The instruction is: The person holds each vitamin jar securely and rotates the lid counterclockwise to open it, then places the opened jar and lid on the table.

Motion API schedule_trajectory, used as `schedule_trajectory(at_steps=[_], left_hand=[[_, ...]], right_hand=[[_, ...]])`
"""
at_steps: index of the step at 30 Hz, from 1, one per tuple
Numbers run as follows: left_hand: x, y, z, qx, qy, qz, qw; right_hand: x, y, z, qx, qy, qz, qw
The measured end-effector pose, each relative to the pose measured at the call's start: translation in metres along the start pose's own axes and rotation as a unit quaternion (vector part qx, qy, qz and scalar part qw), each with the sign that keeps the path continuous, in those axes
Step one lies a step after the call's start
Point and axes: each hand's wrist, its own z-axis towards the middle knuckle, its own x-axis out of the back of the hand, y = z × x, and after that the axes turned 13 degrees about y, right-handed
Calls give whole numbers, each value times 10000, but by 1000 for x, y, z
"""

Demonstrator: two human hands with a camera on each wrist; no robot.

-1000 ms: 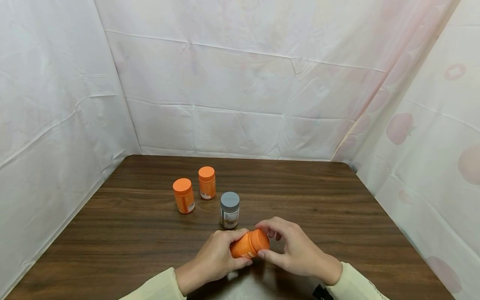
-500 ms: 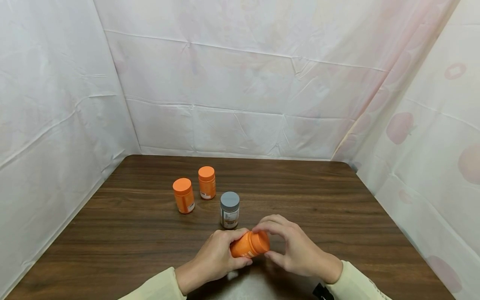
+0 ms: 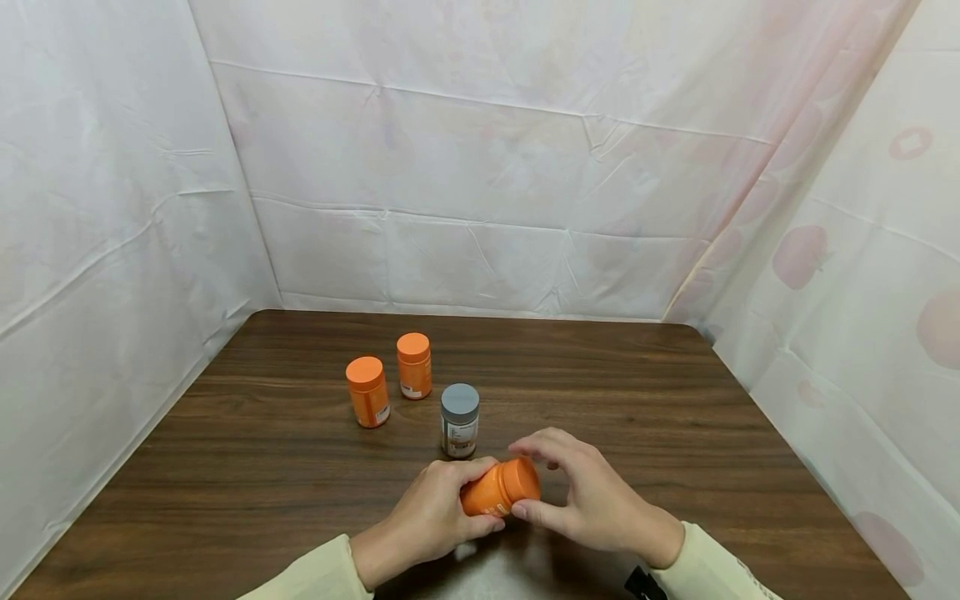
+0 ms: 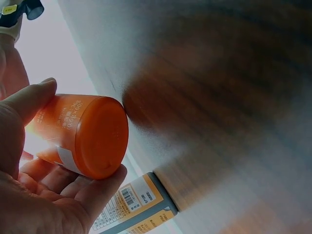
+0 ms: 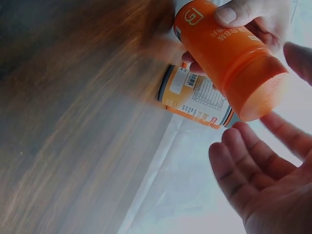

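A person's bare left hand [image 3: 431, 508] grips an orange bottle [image 3: 487, 493] round its body, thumb on one side and fingers on the other. The bottle lies tipped on its side near the front of a dark wooden table [image 3: 637, 400], its orange cap [image 3: 521, 479] pointing to the person's right. Whether its base touches the wood cannot be told. This low hold seems chosen to steady the body while leaving the cap bare.

The right hand [image 3: 588, 496] curves loosely about the cap, fingers and thumb spread wide, clasping nothing. The thumb and forefinger are very near the cap's edge; whether either touches it is unclear. The looseness suggests a hand placed to reach round the cap from both sides.

Just beyond the left hand, a grey-capped bottle [image 3: 459, 425] stands upright. Farther back and to the left stand a second orange bottle [image 3: 367, 396] and a third orange bottle [image 3: 415, 367], both upright and capped, apart from each other, perhaps set there to leave the hands room.
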Motion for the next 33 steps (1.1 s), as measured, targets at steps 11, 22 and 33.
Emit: schedule_trajectory(at_steps=[11,22,33], left_hand=[[0,1,0,22,-1,-10,10000],[-1,1,-1,-13,-4,-3,10000],[0,1,0,-5,-21,-45,10000]], right_hand=[[-3,1,-1,-629,120,-372,9973],[-3,0,-1,-887,-29,-340,9955],[-2,1,-1,-467,54,-270,9985]])
